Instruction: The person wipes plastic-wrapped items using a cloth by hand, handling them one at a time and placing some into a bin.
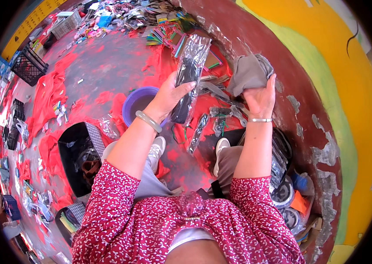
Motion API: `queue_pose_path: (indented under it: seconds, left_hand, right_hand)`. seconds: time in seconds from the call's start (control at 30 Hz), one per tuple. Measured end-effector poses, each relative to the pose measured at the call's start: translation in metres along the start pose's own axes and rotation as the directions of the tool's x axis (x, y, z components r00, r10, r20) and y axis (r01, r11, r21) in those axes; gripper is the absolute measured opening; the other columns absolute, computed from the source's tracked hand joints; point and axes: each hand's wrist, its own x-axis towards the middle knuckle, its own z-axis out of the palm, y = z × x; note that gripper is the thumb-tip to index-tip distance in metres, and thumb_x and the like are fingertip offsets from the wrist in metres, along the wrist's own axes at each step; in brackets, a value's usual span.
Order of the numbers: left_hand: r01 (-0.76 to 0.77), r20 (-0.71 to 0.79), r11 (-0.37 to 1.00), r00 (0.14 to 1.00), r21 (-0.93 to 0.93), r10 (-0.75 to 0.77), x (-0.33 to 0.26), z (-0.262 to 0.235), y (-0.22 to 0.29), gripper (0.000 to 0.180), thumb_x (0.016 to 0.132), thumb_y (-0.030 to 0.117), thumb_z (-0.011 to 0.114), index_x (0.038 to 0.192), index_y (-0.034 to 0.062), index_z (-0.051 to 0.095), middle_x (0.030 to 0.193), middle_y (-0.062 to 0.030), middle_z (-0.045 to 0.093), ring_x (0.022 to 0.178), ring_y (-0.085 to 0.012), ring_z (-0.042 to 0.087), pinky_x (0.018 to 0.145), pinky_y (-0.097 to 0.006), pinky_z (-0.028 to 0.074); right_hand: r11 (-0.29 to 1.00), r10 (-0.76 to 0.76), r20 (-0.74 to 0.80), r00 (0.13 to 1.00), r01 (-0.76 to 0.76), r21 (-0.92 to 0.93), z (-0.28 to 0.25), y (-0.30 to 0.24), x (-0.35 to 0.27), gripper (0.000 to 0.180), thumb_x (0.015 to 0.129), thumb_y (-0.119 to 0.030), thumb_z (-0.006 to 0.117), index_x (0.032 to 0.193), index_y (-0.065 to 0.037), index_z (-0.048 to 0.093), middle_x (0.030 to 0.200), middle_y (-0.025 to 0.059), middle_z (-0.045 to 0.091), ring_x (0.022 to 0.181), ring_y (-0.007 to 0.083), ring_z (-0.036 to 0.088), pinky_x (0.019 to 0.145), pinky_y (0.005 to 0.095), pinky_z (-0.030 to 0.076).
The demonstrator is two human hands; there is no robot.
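My left hand is closed round a long black item in clear plastic wrap, thumb across its front; the black part fills the lower portion of the sleeve. What kind of item it is, I cannot make out. In my right hand is a crumpled grey-brown cloth, held up near the wall. Its folds hide most of my fingers. Below, between my hands, several plastic-wrapped dark items lie on the red-strewn floor. My hands are apart, both raised above my feet.
A purple basin stands left of my left forearm. Further left are a black bin and a black crate. A heap of mixed goods spreads at the back. The peeling wall curves along the right.
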Motion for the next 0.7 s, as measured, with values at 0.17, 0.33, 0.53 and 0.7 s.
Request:
queue_pose_path:
  seconds: [0.17, 0.33, 0.53, 0.7]
  left_hand:
    - [-0.105, 0.002, 0.994, 0.995, 0.028, 0.105, 0.010, 0.002, -0.006, 0.024, 0.083, 0.013, 0.059, 0.103, 0.0059, 0.048, 0.081, -0.0019, 0.055, 0.067, -0.0093, 0.054, 0.058, -0.024, 0.046]
    - [-0.256, 0.049, 0.929, 0.967, 0.266, 0.252, 0.018, 0.000, -0.027, 0.025, 0.083, 0.008, 0.055, 0.106, 0.0017, 0.046, 0.083, -0.0045, 0.056, 0.069, -0.0115, 0.055, 0.060, -0.025, 0.047]
    - [-0.260, 0.208, 0.940, 0.954, 0.222, 0.215, 0.012, 0.004, -0.029, 0.045, 0.085, 0.022, 0.061, 0.119, 0.0002, 0.042, 0.105, -0.0047, 0.054, 0.097, -0.0124, 0.050, 0.087, -0.029, 0.041]
    - [-0.208, 0.361, 0.975, 0.918, 0.080, 0.166, 0.006, 0.013, -0.022, 0.052, 0.088, 0.025, 0.057, 0.129, 0.0017, 0.035, 0.118, -0.0036, 0.046, 0.110, -0.0115, 0.041, 0.096, -0.029, 0.034]
  right_hand:
    - [0.971, 0.236, 0.259, 0.937, -0.234, -0.036, 0.019, 0.031, -0.019, 0.065, 0.090, -0.050, 0.038, 0.134, -0.003, 0.032, 0.137, 0.0132, 0.036, 0.128, 0.0290, 0.032, 0.105, 0.0454, 0.025]
    - [0.800, 0.219, 0.329, 0.919, 0.024, -0.600, 0.020, 0.055, -0.025, 0.047, 0.086, -0.022, 0.058, 0.126, -0.001, 0.043, 0.127, 0.0061, 0.047, 0.120, 0.0183, 0.041, 0.102, 0.0335, 0.030]
    - [0.946, 0.069, 0.101, 0.992, -0.033, -0.322, 0.014, 0.071, -0.023, 0.030, 0.079, -0.004, 0.065, 0.108, -0.004, 0.057, 0.101, 0.0027, 0.061, 0.093, 0.0132, 0.056, 0.084, 0.0273, 0.044]
    - [0.971, 0.055, 0.045, 0.997, -0.043, -0.236, 0.018, 0.078, -0.026, 0.028, 0.078, -0.004, 0.066, 0.104, -0.004, 0.058, 0.097, 0.0035, 0.062, 0.088, 0.0144, 0.058, 0.079, 0.0279, 0.046]
